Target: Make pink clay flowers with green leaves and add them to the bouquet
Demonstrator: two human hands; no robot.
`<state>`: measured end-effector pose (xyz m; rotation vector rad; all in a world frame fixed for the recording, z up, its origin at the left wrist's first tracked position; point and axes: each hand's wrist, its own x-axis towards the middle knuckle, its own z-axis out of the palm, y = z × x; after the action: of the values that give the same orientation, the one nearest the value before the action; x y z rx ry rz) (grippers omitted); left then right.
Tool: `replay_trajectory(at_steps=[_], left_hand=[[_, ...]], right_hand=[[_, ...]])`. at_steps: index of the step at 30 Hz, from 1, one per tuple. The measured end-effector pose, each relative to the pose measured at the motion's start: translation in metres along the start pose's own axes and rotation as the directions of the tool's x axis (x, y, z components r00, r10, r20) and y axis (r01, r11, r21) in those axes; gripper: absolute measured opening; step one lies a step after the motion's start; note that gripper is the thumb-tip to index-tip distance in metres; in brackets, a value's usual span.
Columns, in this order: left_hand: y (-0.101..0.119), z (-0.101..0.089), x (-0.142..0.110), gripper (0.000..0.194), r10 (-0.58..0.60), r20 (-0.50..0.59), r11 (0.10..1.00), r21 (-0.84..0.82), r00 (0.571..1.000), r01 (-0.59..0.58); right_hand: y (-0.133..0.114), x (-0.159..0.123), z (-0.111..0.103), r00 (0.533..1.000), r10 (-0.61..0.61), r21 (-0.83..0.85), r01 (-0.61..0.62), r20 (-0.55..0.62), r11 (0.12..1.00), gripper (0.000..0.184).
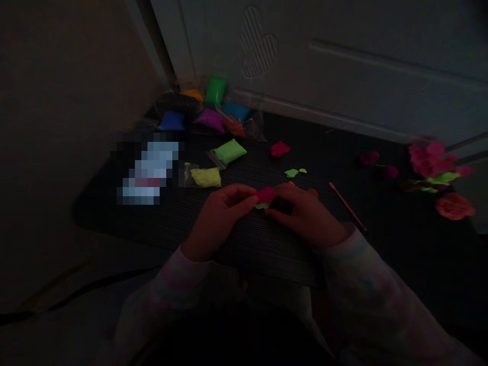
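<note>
A small piece of pink modelling clay (266,194) sits between my two hands, just above the dark table. My left hand (224,213) pinches its left end between thumb and fingers. On the other side, my right hand (305,213) has its curled fingers against the clay's right end, with the thumb lower down. A light green scrap of clay (262,206) shows just beneath the pink piece. Close behind the right hand's fingers, a bit of orange clay (313,192) is partly covered. The scene is dim, so finger contact is hard to see exactly.
Behind lie a pink lump (279,149), green scraps (292,173), a green clay bag (230,151), a yellow clay bag (206,177) and several coloured packets (216,91). A pink stick tool (346,206) and clay flowers (430,157) are rightward; a blurred bright rectangle (152,168) is leftward.
</note>
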<state>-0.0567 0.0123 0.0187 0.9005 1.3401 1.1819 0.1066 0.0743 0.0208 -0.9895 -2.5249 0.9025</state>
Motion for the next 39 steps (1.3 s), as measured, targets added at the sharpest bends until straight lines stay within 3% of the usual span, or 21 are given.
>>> replay_trajectory(at_steps=[4,8,12,16,22,34,39], left_hand=[[-0.004,-0.001,0.002,0.008,-0.045,0.013,0.990,-0.130,0.999,0.047],[-0.005,-0.003,0.002,0.009,-0.038,-0.007,0.988,-0.150,0.999,0.037],[-0.006,-0.003,0.002,0.011,-0.029,-0.018,0.989,-0.144,0.999,0.026],[-0.006,0.001,0.000,0.010,-0.040,-0.019,0.982,-0.183,0.999,0.036],[-0.007,0.013,0.000,0.009,-0.046,-0.008,0.962,-0.270,0.999,0.042],[-0.006,0.013,0.001,0.008,-0.062,-0.052,0.951,-0.307,0.997,0.043],[-0.005,0.015,0.001,0.012,-0.045,-0.048,0.943,-0.332,0.998,0.027]], right_hand=[[0.002,0.001,0.004,0.999,-0.040,-0.110,0.037,-0.028,0.993,0.020],[0.002,0.000,0.002,0.999,-0.048,-0.084,0.048,-0.001,0.995,0.025],[-0.004,-0.004,-0.005,0.996,0.012,0.162,0.003,-0.092,0.987,0.021],[-0.014,-0.005,-0.005,0.990,0.124,0.479,-0.075,-0.072,0.874,0.023],[-0.019,0.000,0.005,0.949,0.302,0.668,-0.164,-0.095,0.726,0.015],[-0.021,0.002,0.001,0.931,0.354,0.707,-0.193,-0.087,0.681,0.011],[-0.019,0.000,0.002,0.938,0.331,0.659,-0.186,-0.102,0.729,0.011]])
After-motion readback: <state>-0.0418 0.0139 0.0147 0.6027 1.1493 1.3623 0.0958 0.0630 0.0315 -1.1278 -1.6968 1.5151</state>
